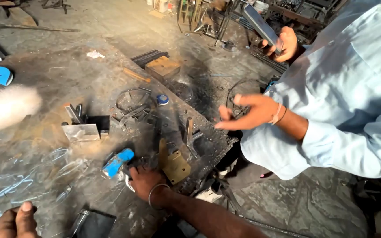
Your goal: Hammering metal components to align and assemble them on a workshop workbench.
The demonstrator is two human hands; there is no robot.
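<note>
Closest to the lens, bottom-left corner, is the left hand (16, 219). Only a thumb and some knuckles show, looks loosely curled, and I honestly can't tell whether it has anything in it.

The right hand (145, 180), the one with the metal bangle (157, 194) on the wrist, comes in from the lower right with the forearm low. It's planted palm-down on the scarred steel surface (45, 79). Its fingers are buried in dark clutter right between a blue-handled tool (117, 162) on its left and an olive-coloured bracket (176, 166) touching on its right. Whether the fingers are closed around something, can't tell.

My take: with that much sharp scrap around, a flat, low wrist like this is the way to go. I'd feel for the piece with the fingertips rather than sweep sideways into the bracket edge.

Further up the surface are a folded steel angle (82, 131), a metal ring (133, 103) and a wooden block (163, 67).

A co-worker in a pale shirt stands on the right. One co-worker's hand (248, 113) is open, palm up and empty, past the surface edge. Their other hand (285, 44) is raised, holding a flat grey piece (261, 24).
</note>
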